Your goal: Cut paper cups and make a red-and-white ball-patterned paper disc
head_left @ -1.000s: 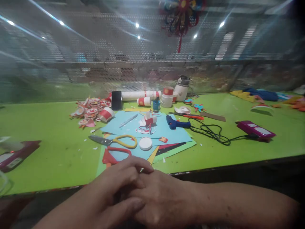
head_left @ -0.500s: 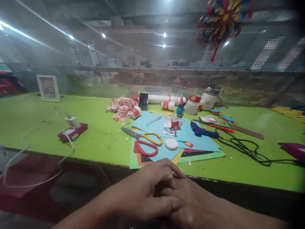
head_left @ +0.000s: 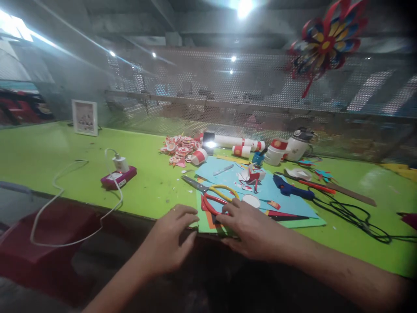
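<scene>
My left hand (head_left: 174,239) is at the table's front edge, fingers apart and holding nothing. My right hand (head_left: 249,228) reaches over the front of the paper stack, its fingers bent and apart. Its fingertips overlap the red handle of the scissors (head_left: 208,189); whether they touch it I cannot tell. These scissors have one yellow and one red handle and lie on light blue paper sheets (head_left: 224,178). A round white lid (head_left: 251,201) lies just beyond my right hand, partly covered. Red and white paper cup scraps (head_left: 252,174) and a pen (head_left: 223,169) rest on the sheets.
A blue glue gun (head_left: 293,189) with a black cord lies to the right. Behind stand a paper cup stack (head_left: 276,153) and a white bottle (head_left: 297,145). A heap of red-white paper discs (head_left: 180,148) is left of them. A purple power strip (head_left: 119,177) holds a white charger.
My hands were clasped together in front of the table. They have come apart, the left to the left, the right up to the scissors' handles. The view has shifted left.
</scene>
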A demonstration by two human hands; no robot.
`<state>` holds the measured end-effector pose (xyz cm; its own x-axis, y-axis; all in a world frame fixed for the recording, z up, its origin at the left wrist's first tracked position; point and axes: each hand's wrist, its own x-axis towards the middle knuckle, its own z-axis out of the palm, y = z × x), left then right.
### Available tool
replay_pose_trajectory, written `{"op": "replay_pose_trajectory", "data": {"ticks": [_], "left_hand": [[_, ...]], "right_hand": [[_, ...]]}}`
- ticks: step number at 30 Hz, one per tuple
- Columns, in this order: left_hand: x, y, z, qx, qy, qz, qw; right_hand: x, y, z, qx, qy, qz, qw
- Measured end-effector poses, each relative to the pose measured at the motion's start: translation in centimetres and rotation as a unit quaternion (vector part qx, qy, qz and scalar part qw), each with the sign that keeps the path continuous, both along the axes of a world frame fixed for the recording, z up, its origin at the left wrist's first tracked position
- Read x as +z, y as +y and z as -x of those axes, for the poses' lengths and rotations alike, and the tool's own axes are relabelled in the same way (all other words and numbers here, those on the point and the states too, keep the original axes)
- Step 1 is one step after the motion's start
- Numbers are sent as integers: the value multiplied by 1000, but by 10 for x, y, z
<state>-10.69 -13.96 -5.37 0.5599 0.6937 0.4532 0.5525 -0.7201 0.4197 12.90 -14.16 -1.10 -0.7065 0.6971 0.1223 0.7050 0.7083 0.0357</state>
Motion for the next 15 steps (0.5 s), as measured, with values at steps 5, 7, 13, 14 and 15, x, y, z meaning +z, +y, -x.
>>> {"op": "replay_pose_trajectory", "data": {"ticks": [5,7,13,14,15], "left_hand": [[-29,-10,-8,14,12,-100,995],[-33,-6,-12,14,0,-115,993],[-30,3,-17,-6,-19,-139,990],[-30,4,-17,-10,-22,-148,989],[-30,5,-17,-14,-22,-157,987]], "right_hand": [[-15,-10,9,-39,0,-2,999],[-13,-4,9,-46,19,6,999],[1,57,24,-143,-43,-44,988],[2,70,29,-149,-57,-38,987],[1,83,33,-153,-65,-37,985]]}}
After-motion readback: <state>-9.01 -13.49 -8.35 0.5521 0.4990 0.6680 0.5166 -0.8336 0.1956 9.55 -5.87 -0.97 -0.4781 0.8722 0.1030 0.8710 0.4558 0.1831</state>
